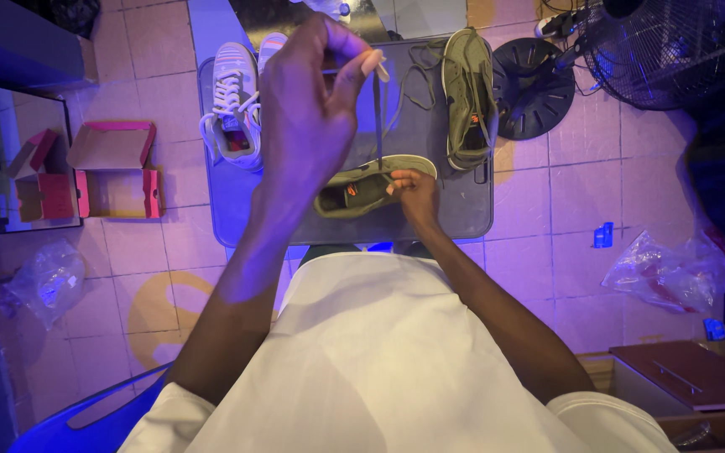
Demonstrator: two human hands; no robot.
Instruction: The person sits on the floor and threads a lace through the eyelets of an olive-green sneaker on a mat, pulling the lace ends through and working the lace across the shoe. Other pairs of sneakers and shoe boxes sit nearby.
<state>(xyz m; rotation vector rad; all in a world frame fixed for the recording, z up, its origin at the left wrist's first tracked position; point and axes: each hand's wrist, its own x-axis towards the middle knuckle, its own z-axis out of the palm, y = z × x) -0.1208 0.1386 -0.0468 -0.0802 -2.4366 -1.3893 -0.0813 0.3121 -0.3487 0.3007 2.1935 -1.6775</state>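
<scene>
Left hand [312, 92] was raised, pinching the lace [378, 117] taut straight up from the olive shoe [371, 186], which lay crosswise; right hand [413, 191] gripped its right end

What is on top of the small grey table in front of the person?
On the table lie a white sneaker, an olive shoe, and another olive shoe steadied by the right hand. The left hand lifts its lace, covering part of the tabletop.
</scene>
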